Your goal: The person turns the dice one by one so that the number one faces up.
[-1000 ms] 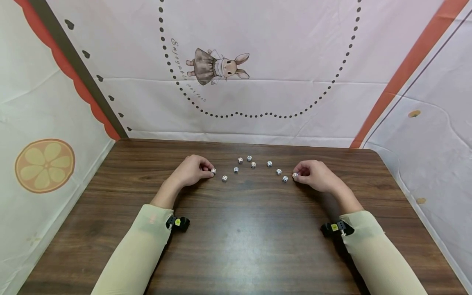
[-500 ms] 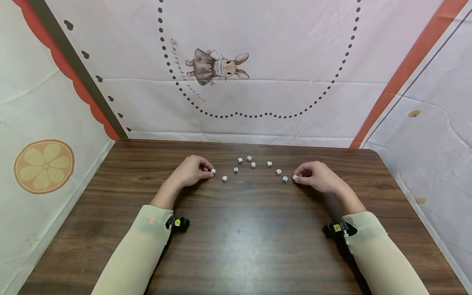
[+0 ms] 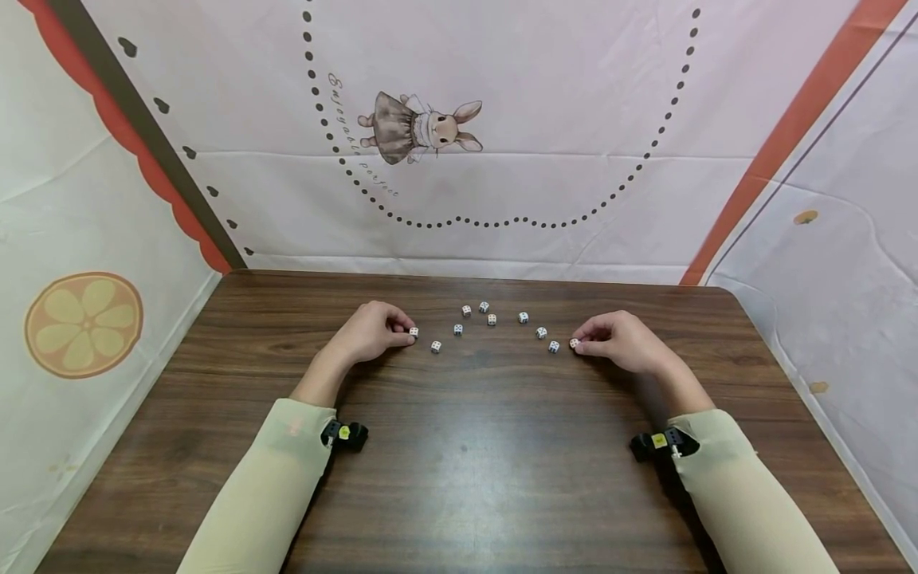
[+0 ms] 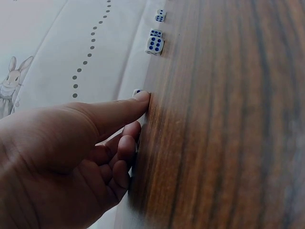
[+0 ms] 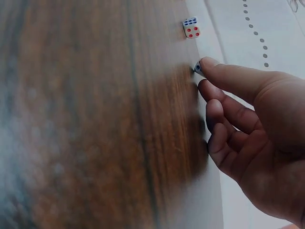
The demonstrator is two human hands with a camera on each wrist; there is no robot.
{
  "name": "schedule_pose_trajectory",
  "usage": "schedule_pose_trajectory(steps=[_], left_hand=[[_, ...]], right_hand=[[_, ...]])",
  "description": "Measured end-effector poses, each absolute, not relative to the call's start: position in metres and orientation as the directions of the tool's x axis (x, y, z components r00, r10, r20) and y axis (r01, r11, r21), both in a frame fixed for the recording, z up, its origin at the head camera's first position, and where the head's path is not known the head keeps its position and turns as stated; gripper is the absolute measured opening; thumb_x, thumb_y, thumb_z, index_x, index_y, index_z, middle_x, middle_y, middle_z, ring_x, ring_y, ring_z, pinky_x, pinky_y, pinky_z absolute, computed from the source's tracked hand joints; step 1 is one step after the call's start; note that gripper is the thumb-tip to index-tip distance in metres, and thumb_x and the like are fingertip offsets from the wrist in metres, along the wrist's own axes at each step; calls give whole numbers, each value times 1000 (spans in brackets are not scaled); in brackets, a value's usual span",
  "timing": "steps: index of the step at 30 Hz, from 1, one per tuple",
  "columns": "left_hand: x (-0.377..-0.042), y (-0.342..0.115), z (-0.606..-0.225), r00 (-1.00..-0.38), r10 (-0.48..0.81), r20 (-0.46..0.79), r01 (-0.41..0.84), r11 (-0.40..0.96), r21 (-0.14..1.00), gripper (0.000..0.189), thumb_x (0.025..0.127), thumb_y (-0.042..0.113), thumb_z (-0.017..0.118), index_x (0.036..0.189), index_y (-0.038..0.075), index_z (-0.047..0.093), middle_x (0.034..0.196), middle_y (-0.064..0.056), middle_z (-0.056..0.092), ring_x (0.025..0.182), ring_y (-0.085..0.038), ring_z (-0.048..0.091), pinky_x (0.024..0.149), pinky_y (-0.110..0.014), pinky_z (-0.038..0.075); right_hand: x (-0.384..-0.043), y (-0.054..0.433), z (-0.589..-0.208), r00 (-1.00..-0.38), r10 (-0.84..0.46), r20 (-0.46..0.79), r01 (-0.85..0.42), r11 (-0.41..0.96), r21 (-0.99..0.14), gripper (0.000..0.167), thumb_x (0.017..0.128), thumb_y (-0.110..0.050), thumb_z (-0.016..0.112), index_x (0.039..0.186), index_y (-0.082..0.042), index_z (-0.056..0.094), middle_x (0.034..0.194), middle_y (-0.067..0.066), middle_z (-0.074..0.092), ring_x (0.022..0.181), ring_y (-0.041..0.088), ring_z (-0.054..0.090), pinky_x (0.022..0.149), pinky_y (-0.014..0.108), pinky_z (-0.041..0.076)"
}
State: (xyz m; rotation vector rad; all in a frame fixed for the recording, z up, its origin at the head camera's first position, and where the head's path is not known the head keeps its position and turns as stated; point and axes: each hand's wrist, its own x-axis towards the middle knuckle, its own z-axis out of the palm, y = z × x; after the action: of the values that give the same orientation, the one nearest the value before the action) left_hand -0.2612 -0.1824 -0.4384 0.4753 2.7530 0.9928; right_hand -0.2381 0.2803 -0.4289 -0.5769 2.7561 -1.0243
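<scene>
White dice with pips lie in a loose arc on the brown wooden table (image 3: pixel 459 446). At the arc's left end, my left hand (image 3: pixel 370 332) pinches one die (image 3: pixel 413 332) between thumb and forefinger. The left wrist view shows the thumb (image 4: pixel 114 114) covering most of it. My right hand (image 3: pixel 618 343) pinches the die at the right end (image 3: pixel 574 343); its blue-pipped side peeks out beside the thumb (image 5: pixel 233 78) in the right wrist view. The other fingers of both hands are bent in, down by the tabletop.
Between the hands several more dice lie apart, among them one near the left hand (image 3: pixel 436 347), one near the right (image 3: pixel 554 347) and one at the back (image 3: pixel 484 307). A white printed cloth (image 3: pixel 574 96) rises behind the table's far edge.
My right wrist has shifted slightly to the right, and its die sits a touch nearer to me. The left hand and the other dice stay put; the head view has tilted slightly.
</scene>
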Motion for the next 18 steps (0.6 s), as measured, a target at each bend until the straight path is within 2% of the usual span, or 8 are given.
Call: schedule_pose_trajectory(steps=[10,18], left_hand=[[-261,-182,-439,-934,354,-55,239,729,642,16,95,20,84,105,9,81,87,1,70,81,-15,61,79,-36,48],[-260,-181,-437,-935,351,-58,235,730,641,16,95,20,83,105,8,80,88,1,70,81,-16,60,79,-36,48]], right_hand=[[-240,281,-431,-929,-369,-23,-272,724,-634,10,96,-22,83,105,-18,84,99,-6,79,96,15,69,84,33,52],[-241,283,-432,-921,-388,-20,-290,721,-630,9,96,-18,83,103,-14,84,98,-2,79,89,17,65,78,30,49]])
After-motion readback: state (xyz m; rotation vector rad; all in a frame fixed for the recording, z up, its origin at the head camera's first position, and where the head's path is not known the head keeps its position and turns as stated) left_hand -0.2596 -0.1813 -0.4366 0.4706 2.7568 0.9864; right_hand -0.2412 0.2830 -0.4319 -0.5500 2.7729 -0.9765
